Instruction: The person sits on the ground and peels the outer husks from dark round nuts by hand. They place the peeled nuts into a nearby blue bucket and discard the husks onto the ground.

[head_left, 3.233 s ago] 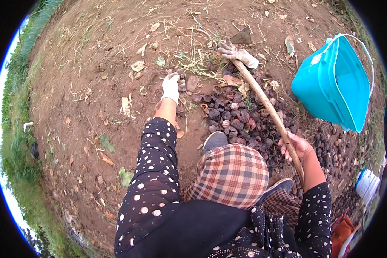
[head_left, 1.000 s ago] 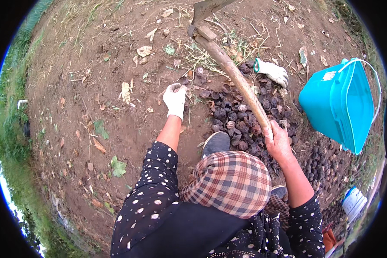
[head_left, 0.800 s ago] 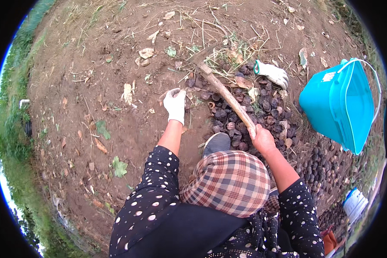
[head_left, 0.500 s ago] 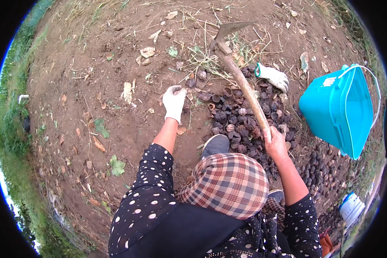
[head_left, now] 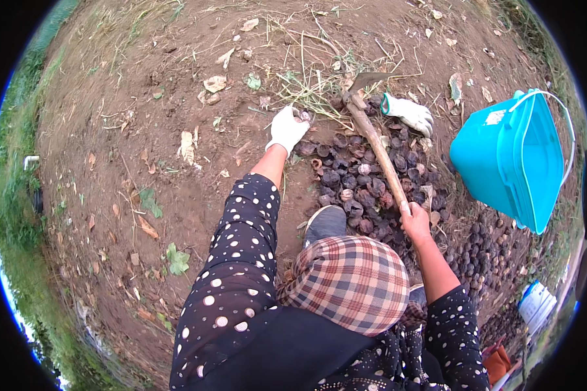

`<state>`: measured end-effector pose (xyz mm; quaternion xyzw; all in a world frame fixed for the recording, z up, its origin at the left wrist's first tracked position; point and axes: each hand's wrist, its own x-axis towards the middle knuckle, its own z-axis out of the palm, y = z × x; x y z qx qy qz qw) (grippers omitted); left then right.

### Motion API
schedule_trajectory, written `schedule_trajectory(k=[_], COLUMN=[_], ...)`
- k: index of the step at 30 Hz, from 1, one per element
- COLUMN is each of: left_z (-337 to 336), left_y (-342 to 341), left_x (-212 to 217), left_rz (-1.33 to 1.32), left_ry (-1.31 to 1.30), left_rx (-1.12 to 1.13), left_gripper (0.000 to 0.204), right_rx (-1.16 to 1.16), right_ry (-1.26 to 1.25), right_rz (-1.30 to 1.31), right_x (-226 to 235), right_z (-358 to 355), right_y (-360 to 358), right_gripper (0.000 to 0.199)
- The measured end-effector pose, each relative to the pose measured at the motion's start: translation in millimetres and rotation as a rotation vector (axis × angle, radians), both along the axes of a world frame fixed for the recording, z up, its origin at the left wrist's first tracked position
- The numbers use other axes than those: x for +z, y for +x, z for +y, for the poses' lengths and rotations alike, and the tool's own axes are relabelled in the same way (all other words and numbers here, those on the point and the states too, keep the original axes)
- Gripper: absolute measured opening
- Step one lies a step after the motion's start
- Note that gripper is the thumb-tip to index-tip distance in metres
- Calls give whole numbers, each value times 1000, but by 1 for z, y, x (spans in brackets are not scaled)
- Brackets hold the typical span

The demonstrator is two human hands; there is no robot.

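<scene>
Brown, bare soil is lying all around us as we are crouching over a pile of dark round husks (head_left: 365, 189), which are spreading from just in front of our grey shoe (head_left: 325, 221) toward the right. We are reaching forward with our left hand (head_left: 287, 128), gloved in white, and its fingers are closing on a small dark husk (head_left: 302, 116) at the far left edge of the pile. Our bare right hand (head_left: 415, 221) is wrapping tightly around the lower end of a wooden-handled hoe (head_left: 375, 140), whose handle is slanting across the pile and whose metal blade is resting on the ground among dry grass stems (head_left: 306, 85). Just beside the blade, a second white glove (head_left: 409, 113) is lying loose on the husks. Well to the right, a turquoise bucket (head_left: 509, 163) with a white handle is lying tipped on its side, near more scattered husks. Dry leaves (head_left: 188, 144) are dotting the dirt at left.
</scene>
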<state>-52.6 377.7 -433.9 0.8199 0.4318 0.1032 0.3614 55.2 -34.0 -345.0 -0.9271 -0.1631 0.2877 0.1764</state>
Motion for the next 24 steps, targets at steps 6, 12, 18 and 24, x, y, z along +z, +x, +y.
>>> schedule_trajectory(k=[6,12,18,24], left_z=[-62,-111,-119,-118], left_y=[-26,-35,-35,-36], left_x=[100,175,172,162], left_rz=[-456,-488,-711,-873], left_ry=[-144,54,-283,-681], left_rx=[-300,-679,-653,-593], left_gripper=[49,49,43,39], right_rx=[16,19,-130,-45], right_ry=[405,692,826,997], right_rz=[-138,243,598,691], right_x=[77,99,124,111], right_z=[68,129,119,107], right_y=[-15,-36,-41,-46], right_gripper=[37,36,22,22])
